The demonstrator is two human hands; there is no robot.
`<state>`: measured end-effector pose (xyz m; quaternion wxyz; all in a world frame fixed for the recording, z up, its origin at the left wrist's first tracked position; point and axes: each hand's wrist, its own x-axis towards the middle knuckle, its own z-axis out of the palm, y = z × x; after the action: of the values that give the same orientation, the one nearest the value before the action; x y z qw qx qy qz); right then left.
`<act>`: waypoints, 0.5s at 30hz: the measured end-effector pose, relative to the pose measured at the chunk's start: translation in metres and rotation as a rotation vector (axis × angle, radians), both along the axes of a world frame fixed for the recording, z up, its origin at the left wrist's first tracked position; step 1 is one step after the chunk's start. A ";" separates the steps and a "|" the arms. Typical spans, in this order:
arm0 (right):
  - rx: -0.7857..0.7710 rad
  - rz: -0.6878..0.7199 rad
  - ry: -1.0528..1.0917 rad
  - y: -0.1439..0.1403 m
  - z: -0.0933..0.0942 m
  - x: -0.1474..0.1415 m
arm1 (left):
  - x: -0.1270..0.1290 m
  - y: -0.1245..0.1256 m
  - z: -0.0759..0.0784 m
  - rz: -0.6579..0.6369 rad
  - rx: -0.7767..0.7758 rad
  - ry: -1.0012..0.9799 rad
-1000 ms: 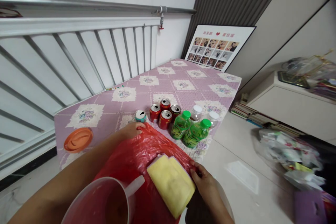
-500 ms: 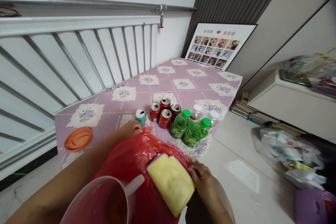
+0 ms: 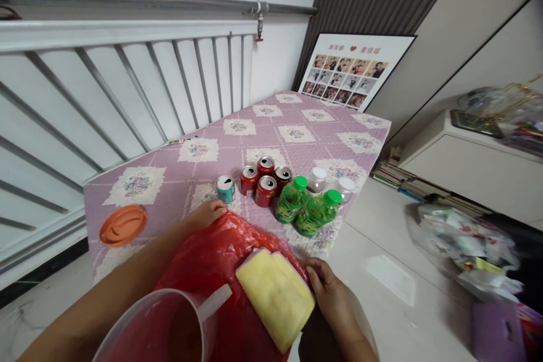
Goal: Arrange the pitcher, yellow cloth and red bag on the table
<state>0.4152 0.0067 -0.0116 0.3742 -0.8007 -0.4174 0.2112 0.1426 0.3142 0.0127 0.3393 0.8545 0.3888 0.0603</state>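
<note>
A red plastic bag [image 3: 199, 257] is stretched between my two hands at the near table edge. My left hand [image 3: 207, 214] pinches its upper left corner, close to a teal can [image 3: 225, 189]. On the right side, my right hand [image 3: 326, 288] is closed on the bag's edge. A folded yellow cloth [image 3: 275, 300] lies over the bag beside the right hand. In front at the bottom is a translucent plastic jug [image 3: 156, 322] with its handle pointing right; the bag lies behind it. Its lower part is out of frame.
Several red cans [image 3: 266, 191] and two green bottles [image 3: 313, 214] stand just beyond the bag. White-lidded clear jars [image 3: 317, 181] are behind the bottles. An orange lid [image 3: 124, 226] lies at left on the purple floral tablecloth [image 3: 250, 141]. A radiator [image 3: 139, 90] borders the table.
My left hand has shifted slightly left, and the bag's top edge is pulled straighter. My right hand keeps its hold. The cans, bottles and cloth stay where they were.
</note>
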 end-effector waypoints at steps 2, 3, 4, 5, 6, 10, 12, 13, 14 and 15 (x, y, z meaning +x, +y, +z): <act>-0.049 -0.029 0.006 0.003 -0.001 -0.001 | 0.003 0.000 -0.004 0.011 0.032 0.035; -0.077 -0.036 -0.007 0.004 -0.002 -0.002 | 0.005 0.000 -0.006 0.014 0.049 0.057; -0.106 -0.042 -0.029 0.006 -0.003 -0.003 | 0.006 -0.001 -0.008 0.015 0.066 0.083; -0.136 -0.049 -0.058 0.007 -0.004 -0.003 | 0.007 -0.002 -0.010 0.015 0.084 0.112; -0.161 -0.057 -0.092 0.007 -0.005 -0.003 | 0.008 -0.003 -0.012 0.014 0.102 0.141; -0.184 -0.055 -0.172 0.008 -0.003 -0.001 | 0.010 -0.010 -0.019 0.024 0.187 0.244; -0.124 -0.049 -0.183 0.008 0.001 0.003 | 0.009 -0.013 -0.019 0.030 0.231 0.262; -0.077 -0.051 -0.194 0.009 0.003 0.005 | 0.008 -0.014 -0.019 0.028 0.253 0.257; -0.022 -0.052 -0.209 0.010 0.006 0.006 | 0.007 -0.014 -0.017 0.021 0.274 0.244; 0.035 -0.051 -0.224 0.012 0.009 0.007 | 0.006 -0.015 -0.016 0.010 0.296 0.223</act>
<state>0.4224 0.0188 -0.0029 0.3444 -0.8229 -0.4399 0.1035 0.1486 0.2990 -0.0028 0.1645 0.8944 0.4152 0.0232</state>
